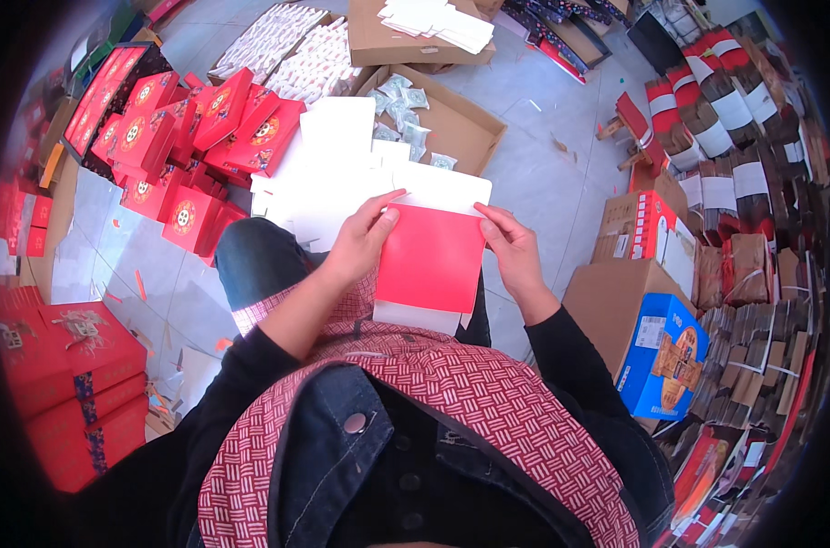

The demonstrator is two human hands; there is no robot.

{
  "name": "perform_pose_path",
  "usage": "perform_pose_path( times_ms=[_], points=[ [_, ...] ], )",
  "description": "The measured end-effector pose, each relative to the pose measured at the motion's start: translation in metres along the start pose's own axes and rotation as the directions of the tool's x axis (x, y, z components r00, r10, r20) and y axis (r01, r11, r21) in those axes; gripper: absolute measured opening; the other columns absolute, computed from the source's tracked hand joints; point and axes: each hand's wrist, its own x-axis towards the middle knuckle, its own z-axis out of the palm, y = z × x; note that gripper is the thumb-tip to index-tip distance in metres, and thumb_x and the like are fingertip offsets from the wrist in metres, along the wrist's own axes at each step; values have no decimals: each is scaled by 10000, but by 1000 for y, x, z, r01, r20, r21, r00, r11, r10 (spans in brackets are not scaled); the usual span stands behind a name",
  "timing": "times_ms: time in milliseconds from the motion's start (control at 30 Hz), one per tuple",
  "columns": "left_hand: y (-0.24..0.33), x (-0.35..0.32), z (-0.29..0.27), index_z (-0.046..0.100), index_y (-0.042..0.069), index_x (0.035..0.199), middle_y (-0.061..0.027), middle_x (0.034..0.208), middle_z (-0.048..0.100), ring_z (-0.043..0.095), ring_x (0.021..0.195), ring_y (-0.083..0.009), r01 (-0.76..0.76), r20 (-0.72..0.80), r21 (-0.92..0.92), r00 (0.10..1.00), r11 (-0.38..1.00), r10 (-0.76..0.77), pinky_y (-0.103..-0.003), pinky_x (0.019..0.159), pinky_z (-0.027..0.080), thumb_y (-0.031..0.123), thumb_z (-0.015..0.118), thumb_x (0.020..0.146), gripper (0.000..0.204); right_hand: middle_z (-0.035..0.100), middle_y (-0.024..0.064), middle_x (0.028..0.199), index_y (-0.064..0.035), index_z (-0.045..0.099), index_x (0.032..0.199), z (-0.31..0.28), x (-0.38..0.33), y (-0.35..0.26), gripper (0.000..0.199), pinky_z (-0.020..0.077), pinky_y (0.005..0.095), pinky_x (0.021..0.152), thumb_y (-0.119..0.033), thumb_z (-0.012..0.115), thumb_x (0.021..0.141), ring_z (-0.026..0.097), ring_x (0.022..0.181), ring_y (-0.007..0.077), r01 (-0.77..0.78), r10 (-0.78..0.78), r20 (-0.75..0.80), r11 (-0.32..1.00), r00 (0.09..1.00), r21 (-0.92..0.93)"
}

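Over my lap I hold a flat piece of red cardboard (430, 260) with a white flap along its far edge and another white strip at its near edge. My left hand (356, 242) grips the far left corner, thumb on the red face. At the far right corner my right hand (513, 248) pinches the same piece between thumb and fingers. Just beyond my left hand lie white cardboard sheets (333, 160), partly overlapping. Farther out, an open brown carton (474, 137) contains several small clear packets (402, 110).
Red printed boxes (219, 119) are heaped at the left, with larger red boxes (95, 365) stacked nearer. Trays of small white pieces (283, 55) stand at the back. On the right are a blue box (661, 356), a brown carton (607, 297) and bundled cardboard stacks (735, 183).
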Motion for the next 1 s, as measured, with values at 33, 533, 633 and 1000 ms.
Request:
perform_pose_path(
  times_ms=[33, 533, 633, 1000],
  points=[
    [-5, 7, -3, 559, 26, 1239, -127, 1266, 513, 507, 1142, -175, -23, 18, 68, 1000, 997, 22, -272, 972, 398, 174, 463, 983, 310, 557, 76, 1180, 19, 627, 1146, -8, 2, 0, 267, 464, 255, 861, -111, 601, 914, 571, 993, 138, -27, 29, 33, 999, 999, -34],
    [13, 17, -1, 680, -25, 998, -93, 1106, 597, 560, 1038, -176, -96, 78, -171, 991, 981, 111, -300, 929, 437, -8, 551, 879, 176, 670, 51, 883, -8, 647, 850, -12, 42, -65, 71, 486, 241, 660, -78, 658, 856, 610, 741, 103, 17, 7, 243, 995, 970, -97],
    [21, 15, 4, 671, -41, 980, -106, 1116, 594, 561, 1044, -181, -136, 67, -101, 987, 986, 144, -286, 911, 447, -38, 534, 874, 173, 683, 73, 888, 0, 639, 912, -5, 71, -78, 113, 485, 232, 705, -85, 671, 845, 616, 780, 99, -48, 217, 480, 940, 850, -339],
    [14, 8, 12, 458, 3, 1155, -127, 1183, 506, 518, 1121, -167, -192, 26, -397, 975, 897, 221, -308, 977, 432, -87, 538, 858, 321, 697, 48, 960, -30, 672, 1097, 16, 69, -69, 266, 509, 239, 716, -39, 655, 832, 618, 784, 77, -58, 236, 549, 945, 801, -322]
  ],
)
